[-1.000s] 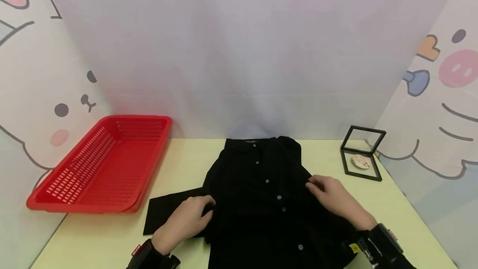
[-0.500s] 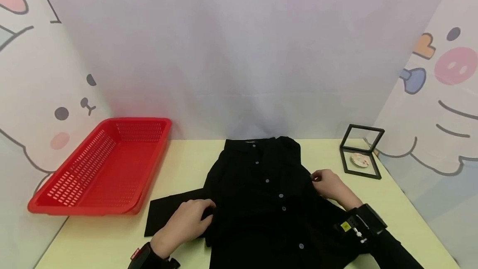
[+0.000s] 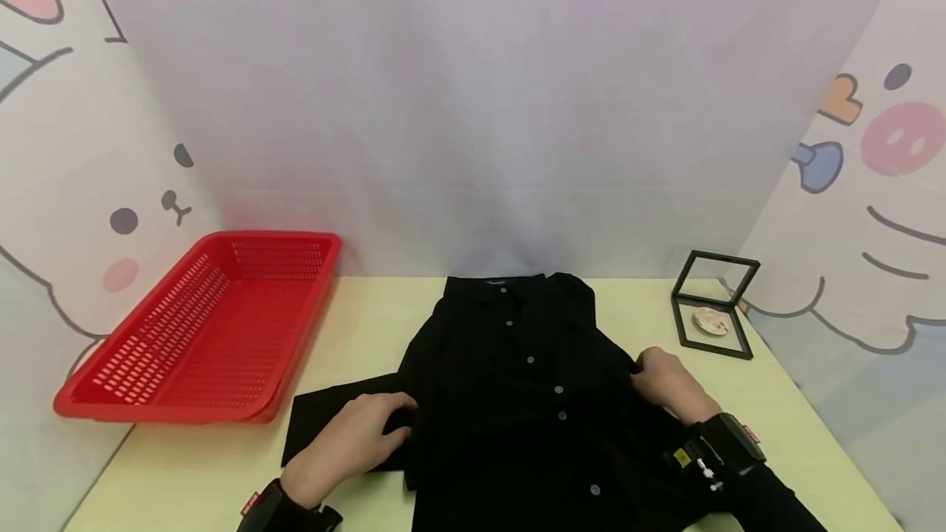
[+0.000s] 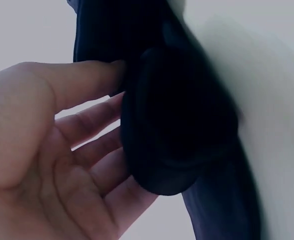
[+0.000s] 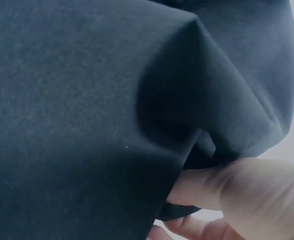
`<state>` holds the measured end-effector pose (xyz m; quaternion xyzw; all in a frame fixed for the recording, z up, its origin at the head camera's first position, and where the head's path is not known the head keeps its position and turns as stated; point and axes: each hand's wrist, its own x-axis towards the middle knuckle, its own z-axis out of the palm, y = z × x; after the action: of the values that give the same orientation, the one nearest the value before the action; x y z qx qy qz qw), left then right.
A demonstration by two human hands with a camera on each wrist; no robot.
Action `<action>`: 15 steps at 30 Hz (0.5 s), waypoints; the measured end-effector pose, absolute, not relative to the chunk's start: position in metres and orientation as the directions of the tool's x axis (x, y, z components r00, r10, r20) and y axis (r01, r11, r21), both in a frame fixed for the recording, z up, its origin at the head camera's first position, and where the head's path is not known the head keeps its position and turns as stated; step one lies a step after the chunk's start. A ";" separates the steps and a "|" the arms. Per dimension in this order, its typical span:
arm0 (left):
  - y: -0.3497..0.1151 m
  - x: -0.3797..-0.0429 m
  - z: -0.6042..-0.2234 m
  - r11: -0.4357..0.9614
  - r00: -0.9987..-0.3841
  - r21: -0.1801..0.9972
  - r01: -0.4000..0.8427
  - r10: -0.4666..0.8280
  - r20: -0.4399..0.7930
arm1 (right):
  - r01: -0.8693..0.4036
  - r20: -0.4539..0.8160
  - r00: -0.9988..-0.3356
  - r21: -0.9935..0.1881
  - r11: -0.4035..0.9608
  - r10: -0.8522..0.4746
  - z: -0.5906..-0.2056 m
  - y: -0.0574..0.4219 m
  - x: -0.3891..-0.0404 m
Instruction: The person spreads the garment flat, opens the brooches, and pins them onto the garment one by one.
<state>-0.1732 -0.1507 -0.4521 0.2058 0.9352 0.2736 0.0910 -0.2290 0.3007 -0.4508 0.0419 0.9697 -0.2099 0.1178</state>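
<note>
Shirt lying between, left fingers pinching one side, right fingers pinching the opposite side

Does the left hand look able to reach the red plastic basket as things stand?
Probably yes, if it lets go: the left hand grips the black button-up shirt, but only the shirt's sleeve and tabletop lie between it and the red plastic basket.

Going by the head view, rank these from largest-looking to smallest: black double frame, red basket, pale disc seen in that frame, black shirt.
1. Black shirt, though cut off below
2. Red basket
3. Black double frame
4. Pale disc
</note>
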 end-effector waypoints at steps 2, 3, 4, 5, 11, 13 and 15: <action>-0.155 -0.174 -0.451 0.767 -0.901 0.558 0.318 0.427 -0.074 | 0.125 -0.248 -0.969 -0.410 0.903 0.022 -0.449 0.303 -0.226; -0.157 -0.174 -0.451 0.768 -0.902 0.561 0.309 0.424 -0.082 | 0.118 -0.238 -0.971 -0.412 0.903 0.018 -0.449 0.305 -0.225; -0.159 -0.175 -0.450 0.769 -0.903 0.564 0.302 0.421 -0.090 | 0.113 -0.222 -0.975 -0.417 0.902 0.020 -0.448 0.307 -0.224; -0.161 -0.175 -0.450 0.771 -0.904 0.565 0.294 0.417 -0.098 | 0.107 -0.202 -0.979 -0.423 0.900 0.022 -0.447 0.310 -0.223; -0.167 -0.175 -0.449 0.801 -0.925 0.552 0.232 0.357 -0.128 | 0.066 -0.033 -0.998 -0.487 0.871 0.057 -0.435 0.333 -0.218; -0.168 -0.174 -0.449 0.810 -0.931 0.542 0.224 0.343 -0.129 | 0.031 0.076 -0.994 -0.506 0.862 0.080 -0.438 0.347 -0.222; -0.168 -0.174 -0.449 0.815 -0.934 0.534 0.224 0.337 -0.122 | -0.005 0.207 -0.972 -0.502 0.865 0.114 -0.445 0.363 -0.231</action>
<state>-0.1735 -0.1682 -0.4490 0.1481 0.9467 0.2656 0.1059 -0.2305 0.3628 -0.4451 0.0284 0.9587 -0.2582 -0.1156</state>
